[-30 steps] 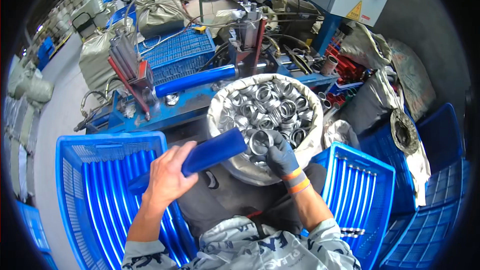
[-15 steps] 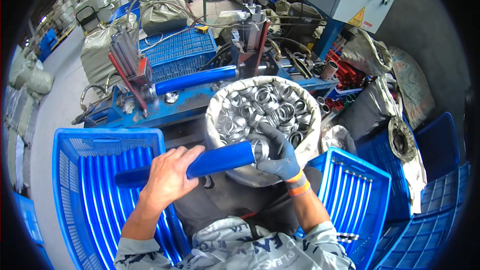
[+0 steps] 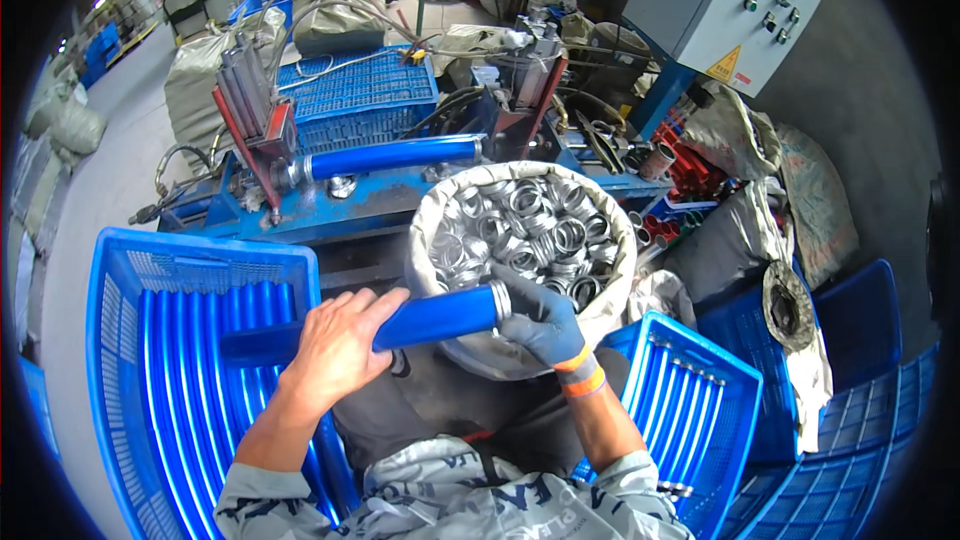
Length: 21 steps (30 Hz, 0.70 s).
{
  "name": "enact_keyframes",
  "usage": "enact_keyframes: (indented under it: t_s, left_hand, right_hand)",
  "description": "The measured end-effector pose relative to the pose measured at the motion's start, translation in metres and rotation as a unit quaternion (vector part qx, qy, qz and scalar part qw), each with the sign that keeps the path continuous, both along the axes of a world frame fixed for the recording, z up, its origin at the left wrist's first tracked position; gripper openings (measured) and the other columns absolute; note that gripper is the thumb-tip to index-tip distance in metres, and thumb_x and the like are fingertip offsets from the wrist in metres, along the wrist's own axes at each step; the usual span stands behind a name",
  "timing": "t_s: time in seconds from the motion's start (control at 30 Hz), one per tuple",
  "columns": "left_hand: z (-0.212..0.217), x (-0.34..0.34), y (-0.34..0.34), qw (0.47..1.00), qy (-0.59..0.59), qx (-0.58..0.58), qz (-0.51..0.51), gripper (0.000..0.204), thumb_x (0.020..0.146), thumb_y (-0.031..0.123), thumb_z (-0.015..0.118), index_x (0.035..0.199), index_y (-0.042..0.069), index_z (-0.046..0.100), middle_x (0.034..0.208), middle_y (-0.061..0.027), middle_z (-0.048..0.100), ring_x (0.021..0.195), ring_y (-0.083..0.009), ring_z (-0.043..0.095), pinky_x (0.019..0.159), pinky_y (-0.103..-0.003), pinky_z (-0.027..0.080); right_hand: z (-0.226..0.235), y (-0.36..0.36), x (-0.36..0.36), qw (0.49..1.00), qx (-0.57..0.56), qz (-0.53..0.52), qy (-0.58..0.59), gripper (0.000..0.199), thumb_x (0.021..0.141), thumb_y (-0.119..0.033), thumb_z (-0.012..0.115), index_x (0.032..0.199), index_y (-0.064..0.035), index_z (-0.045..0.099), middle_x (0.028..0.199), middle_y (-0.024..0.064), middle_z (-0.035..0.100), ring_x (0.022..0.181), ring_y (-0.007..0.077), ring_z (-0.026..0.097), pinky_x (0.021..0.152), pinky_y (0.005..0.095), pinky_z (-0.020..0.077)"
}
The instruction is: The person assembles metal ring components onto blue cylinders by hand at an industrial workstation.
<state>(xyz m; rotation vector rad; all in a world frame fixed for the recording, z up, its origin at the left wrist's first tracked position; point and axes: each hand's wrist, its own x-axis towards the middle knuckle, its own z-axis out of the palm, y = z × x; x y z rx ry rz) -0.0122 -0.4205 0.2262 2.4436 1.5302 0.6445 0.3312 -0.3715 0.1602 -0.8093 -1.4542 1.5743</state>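
Note:
My bare left hand (image 3: 345, 348) is wrapped round the middle of a shiny blue tube (image 3: 435, 324). Its left end hangs over a blue crate (image 3: 105, 380) where several similar tubes lie side by side. A silver metal ring (image 3: 501, 300) sits against the tube's right end. My right hand (image 3: 548, 320), in a grey glove with an orange cuff, has its fingers closed round that ring. Just beyond it stands a white sack (image 3: 424, 270) full of loose metal rings (image 3: 525, 230).
A machine bench (image 3: 350, 202) with another blue tube (image 3: 395, 156) clamped across it stands ahead. To the right, a blue crate (image 3: 745, 430) holds tubes with silver ends. A grey control box (image 3: 740, 10) is at the upper right, near stuffed sacks (image 3: 735, 235).
My right hand has brought the ring from slightly apart onto the tube's right end. My left hand keeps its grip. The whole view has shifted a little.

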Motion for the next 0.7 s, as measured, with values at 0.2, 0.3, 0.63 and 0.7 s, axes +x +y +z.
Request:
enact_keyframes:
  t_s: [0.2, 0.3, 0.63, 0.7]
  left_hand:
    - [-0.009, -0.018, -0.006, 0.991, -0.122, -0.025, 0.055, 0.077, 0.074, 0.012, 0.088, 0.148, 0.009, 0.070, 0.119, -0.0175, 0.079, 0.110, -0.0393, 0.078, 0.099, -0.047, 0.062]
    - [0.006, -0.035, -0.012, 0.941, -0.321, -0.043, 0.097, 0.075, 0.081, 0.012, 0.093, 0.149, 0.000, 0.066, 0.125, -0.0131, 0.078, 0.114, -0.0230, 0.076, 0.105, -0.039, 0.058]
    - [-0.051, -0.028, -0.005, 0.580, -0.804, -0.040, 0.125, 0.065, 0.112, 0.050, 0.074, 0.155, 0.005, 0.057, 0.138, -0.0212, 0.076, 0.123, -0.0343, 0.077, 0.102, -0.050, 0.064]
    - [-0.074, -0.028, -0.005, 0.549, -0.822, -0.057, 0.140, 0.059, 0.113, 0.048, 0.074, 0.151, 0.005, 0.063, 0.140, -0.0196, 0.076, 0.125, -0.0328, 0.077, 0.099, -0.050, 0.067]
  right_hand:
    - [-0.005, 0.070, -0.001, 0.997, 0.079, -0.011, -0.004, 0.075, 0.107, -0.025, 0.079, 0.170, 0.0041, 0.050, 0.167, 0.0180, 0.061, 0.155, 0.0276, 0.057, 0.132, 0.0419, 0.0409]
    - [-0.019, 0.144, 0.019, 0.881, 0.281, -0.179, -0.336, 0.047, 0.104, -0.027, 0.081, 0.148, -0.0123, 0.076, 0.157, 0.0199, 0.070, 0.146, 0.0392, 0.065, 0.126, 0.0461, 0.0475]
    - [-0.045, 0.162, 0.028, 0.949, 0.171, -0.183, -0.194, 0.030, 0.111, -0.021, 0.075, 0.122, 0.0052, 0.084, 0.158, 0.0176, 0.070, 0.128, 0.0244, 0.074, 0.106, 0.0418, 0.0627]
    - [-0.017, 0.104, -0.006, 0.989, -0.085, -0.117, 0.030, 0.032, 0.111, -0.021, 0.074, 0.127, 0.0054, 0.083, 0.156, 0.0134, 0.070, 0.124, 0.0209, 0.074, 0.107, 0.0402, 0.0631]
